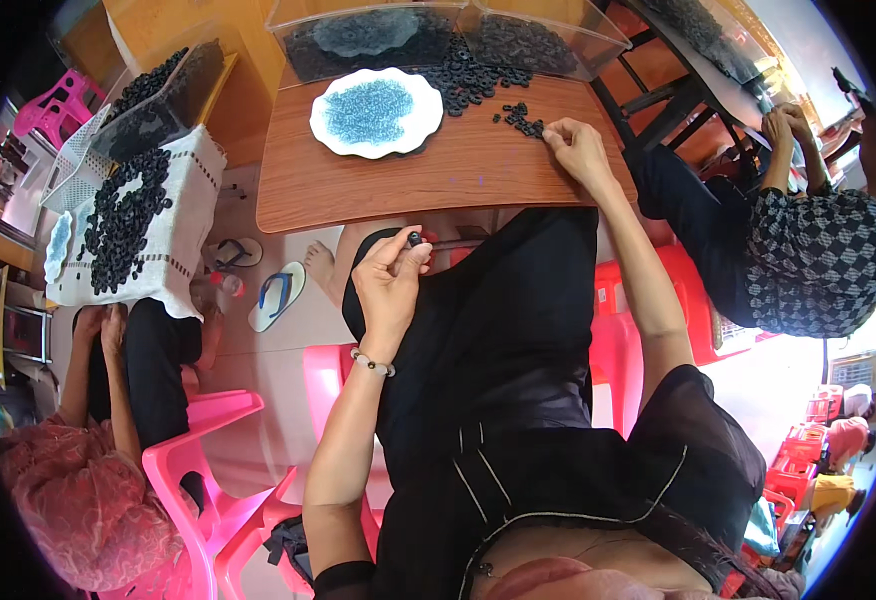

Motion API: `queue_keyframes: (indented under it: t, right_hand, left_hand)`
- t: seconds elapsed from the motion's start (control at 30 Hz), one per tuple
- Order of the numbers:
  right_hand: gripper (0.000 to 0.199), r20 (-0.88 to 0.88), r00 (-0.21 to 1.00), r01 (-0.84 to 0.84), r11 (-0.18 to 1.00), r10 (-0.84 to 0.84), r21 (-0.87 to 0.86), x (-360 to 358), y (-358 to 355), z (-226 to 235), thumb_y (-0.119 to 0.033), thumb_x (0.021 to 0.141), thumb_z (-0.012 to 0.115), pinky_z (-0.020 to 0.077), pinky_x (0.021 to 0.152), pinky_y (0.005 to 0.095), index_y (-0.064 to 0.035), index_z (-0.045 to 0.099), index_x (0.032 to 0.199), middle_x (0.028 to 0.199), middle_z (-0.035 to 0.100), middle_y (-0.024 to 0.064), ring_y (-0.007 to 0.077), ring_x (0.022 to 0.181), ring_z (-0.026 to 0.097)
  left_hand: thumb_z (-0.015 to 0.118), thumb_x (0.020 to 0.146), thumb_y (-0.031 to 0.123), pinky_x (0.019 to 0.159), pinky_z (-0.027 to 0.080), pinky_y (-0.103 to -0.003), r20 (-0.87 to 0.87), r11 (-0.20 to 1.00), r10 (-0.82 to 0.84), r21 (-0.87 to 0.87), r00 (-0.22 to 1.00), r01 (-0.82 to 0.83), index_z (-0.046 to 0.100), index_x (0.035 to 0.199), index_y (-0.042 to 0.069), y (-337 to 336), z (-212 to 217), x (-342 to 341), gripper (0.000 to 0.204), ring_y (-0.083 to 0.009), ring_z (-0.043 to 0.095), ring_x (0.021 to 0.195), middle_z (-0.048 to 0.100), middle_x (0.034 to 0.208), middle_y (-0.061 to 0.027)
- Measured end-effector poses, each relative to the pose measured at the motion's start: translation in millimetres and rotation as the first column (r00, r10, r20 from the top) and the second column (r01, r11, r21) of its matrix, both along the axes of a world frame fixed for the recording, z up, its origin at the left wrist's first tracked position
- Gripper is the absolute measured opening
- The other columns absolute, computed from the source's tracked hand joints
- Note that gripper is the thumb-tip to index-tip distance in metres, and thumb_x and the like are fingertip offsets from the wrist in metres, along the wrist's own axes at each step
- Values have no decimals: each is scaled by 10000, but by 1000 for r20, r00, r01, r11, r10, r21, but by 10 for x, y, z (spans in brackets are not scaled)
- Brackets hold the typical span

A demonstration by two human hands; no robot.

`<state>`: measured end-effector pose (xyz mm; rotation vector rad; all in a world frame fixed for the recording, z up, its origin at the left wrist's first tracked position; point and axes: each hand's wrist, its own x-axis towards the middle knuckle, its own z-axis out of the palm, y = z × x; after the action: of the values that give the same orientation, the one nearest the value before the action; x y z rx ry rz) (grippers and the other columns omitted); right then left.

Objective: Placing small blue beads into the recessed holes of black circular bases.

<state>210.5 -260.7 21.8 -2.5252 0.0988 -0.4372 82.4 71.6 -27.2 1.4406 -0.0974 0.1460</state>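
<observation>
Above my lap, just off the table's near edge, my left hand pinches a small black cylindrical piece between thumb and fingertips. My right hand is down on the brown wooden table, its fingertips together beside a small group of black pieces. Whatever those fingers hold, if anything, is hidden. Left of that group lies a white scalloped plate covered with tiny translucent bluish pieces. A larger heap of black ring-like pieces spreads behind, against the clear bins.
Two clear plastic bins of black pieces line the table's far edge. A cloth-covered table with more black pieces stands at left, a person seated by it. Another person works at right. Pink chairs and sandals are on the floor.
</observation>
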Motion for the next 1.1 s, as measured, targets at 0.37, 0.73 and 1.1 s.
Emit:
queue_keyframes:
  t: [0.37, 0.73, 1.1]
  right_hand:
    - [217, 36, 999, -20, 999, 19, 35, 18, -3, -83, -227, 851, 751, 531, 719, 348, -45, 744, 970, 810, 724, 93, 204, 760, 684]
    - [172, -168, 838, -272, 663, 519, 697, -725, 1057, 399, -155, 901, 735, 495, 674, 219, -35, 732, 1025, 888, 726, 6, 55, 762, 641]
    - [152, -131, 762, -451, 665, 634, 595, -1022, 1597, 491, -97, 911, 720, 549, 679, 223, 40, 721, 977, 840, 746, 60, 72, 751, 683]
  left_hand:
    - [707, 893, 2, 662, 509, -209, 21, 1000, 6, 8, 1000, -6, 719, 1107, -31, -3, 17, -5, 217, -71, 621, 698, 643, 885, -34]
    - [703, 861, -33, 627, 490, -226, 146, 987, 57, 141, 988, -78, 723, 1109, -5, -16, 114, -51, 250, -92, 620, 664, 639, 840, -56]
    - [720, 824, -42, 677, 533, -314, 358, 952, 101, 237, 928, -195, 732, 1072, 12, -5, 147, -53, 254, -238, 686, 772, 700, 919, -129]
